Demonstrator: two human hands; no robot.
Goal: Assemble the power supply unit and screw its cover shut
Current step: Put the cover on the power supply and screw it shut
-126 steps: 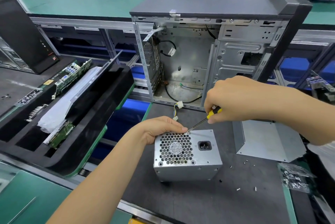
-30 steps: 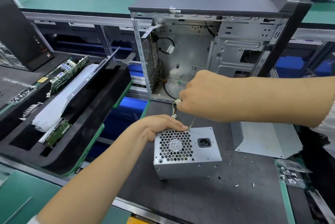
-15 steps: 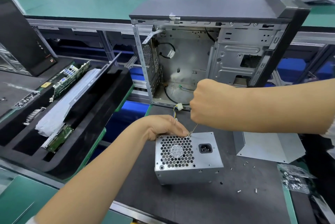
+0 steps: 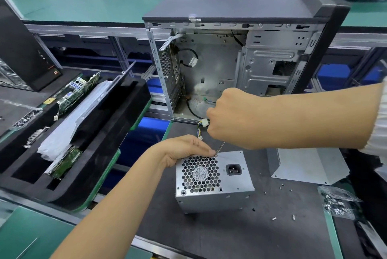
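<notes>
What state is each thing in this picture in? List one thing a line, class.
power supply unit: closed, fan grille up, on the mat
screwdriver: tip at the unit's top edge
right hand: grips the screwdriver
left hand: steadies the unit
computer case: side open
loose screws: scattered on the mat
</notes>
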